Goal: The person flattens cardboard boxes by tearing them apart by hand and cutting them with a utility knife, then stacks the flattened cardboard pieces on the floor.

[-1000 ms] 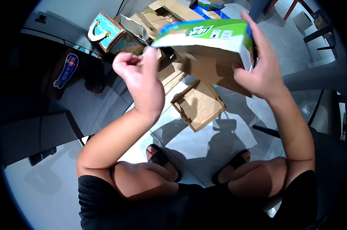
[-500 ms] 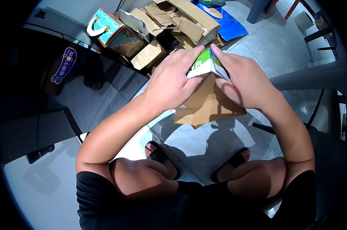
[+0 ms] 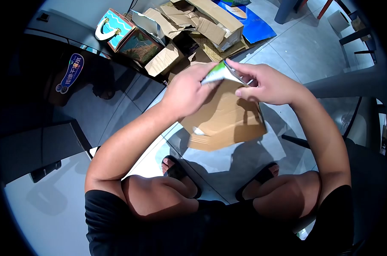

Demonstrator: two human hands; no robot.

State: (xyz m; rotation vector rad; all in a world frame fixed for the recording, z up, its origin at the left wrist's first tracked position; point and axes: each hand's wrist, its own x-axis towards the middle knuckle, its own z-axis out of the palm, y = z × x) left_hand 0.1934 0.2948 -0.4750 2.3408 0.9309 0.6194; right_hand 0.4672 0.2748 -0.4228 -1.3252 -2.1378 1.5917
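A cardboard piece [image 3: 230,115], brown inside with a green and white printed edge, hangs between my hands above the floor. My left hand [image 3: 187,89] is closed round its upper left part. At its upper right edge my right hand [image 3: 266,83] has thumb and fingers bent round the board. The piece is folded near the top, and its lower brown flap is slightly blurred. It hides the small open cardboard tray on the floor behind it.
Flattened boxes [image 3: 202,25] are piled at the back beside a turquoise box with a white handle [image 3: 121,32]. A blue sheet [image 3: 257,23] lies right of them. Dark chair parts [image 3: 343,85] stand on the right, a black cabinet [image 3: 35,77] on the left.
My left hand has joined my right on the cardboard since the earliest frame. The piece came down and folded, and its brown flap now swings lower and left. My right hand's grip has shifted.
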